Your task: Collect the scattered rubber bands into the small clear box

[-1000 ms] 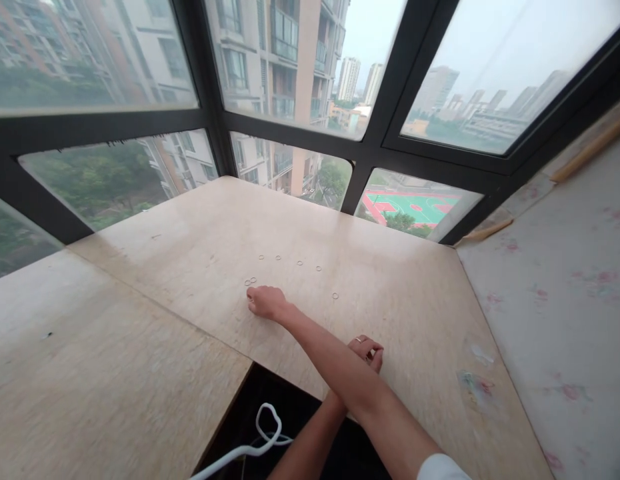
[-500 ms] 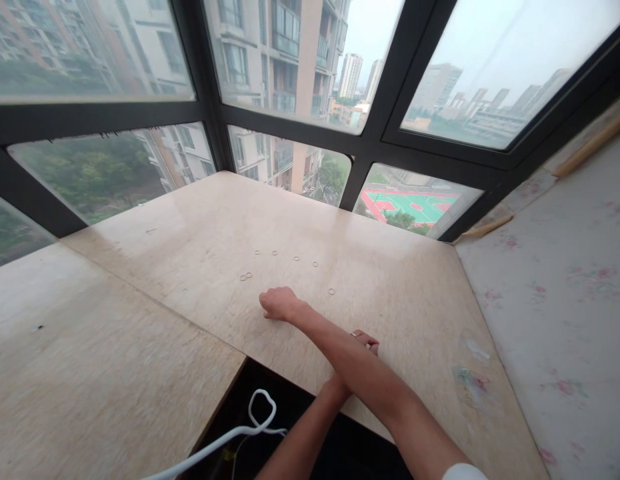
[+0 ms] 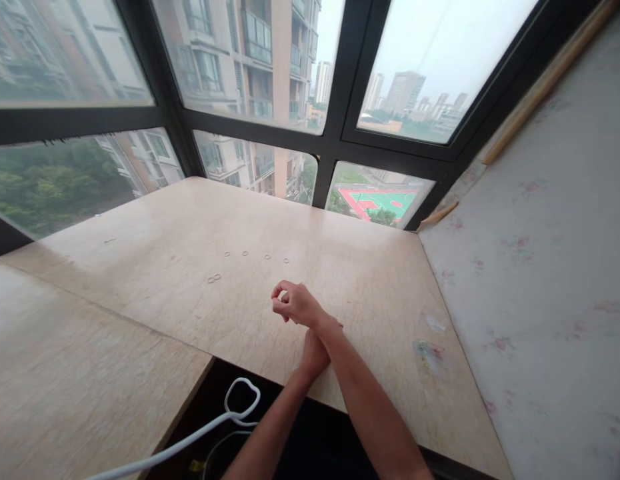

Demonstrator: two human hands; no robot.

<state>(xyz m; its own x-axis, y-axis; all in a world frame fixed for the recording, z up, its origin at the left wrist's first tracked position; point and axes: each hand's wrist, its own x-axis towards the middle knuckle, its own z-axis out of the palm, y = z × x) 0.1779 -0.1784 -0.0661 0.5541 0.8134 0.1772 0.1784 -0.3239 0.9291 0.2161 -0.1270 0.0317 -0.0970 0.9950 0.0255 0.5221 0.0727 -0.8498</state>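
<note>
My right hand is raised a little above the stone-patterned surface, its fingers curled and thumb and fingertip pressed together. Anything in that pinch is too small to make out. Below it, my left hand lies under the crossing right wrist, its fingers mostly hidden. Beyond the hands, thin rings form a loose row: one at the left, two in the middle, and another nearest my right hand. Closer, two more rings lie touching or nearly touching.
A clear bag with colourful small items lies at the right, beside another clear or whitish piece. A white cable loops over the dark opening at the front. Dark-framed windows and a flowered wall border the surface.
The view has shifted right. My right hand has moved right over the surface, back toward my left hand, whose visible fingers are now mostly covered. The ring farthest right is now largely hidden behind my right hand.
</note>
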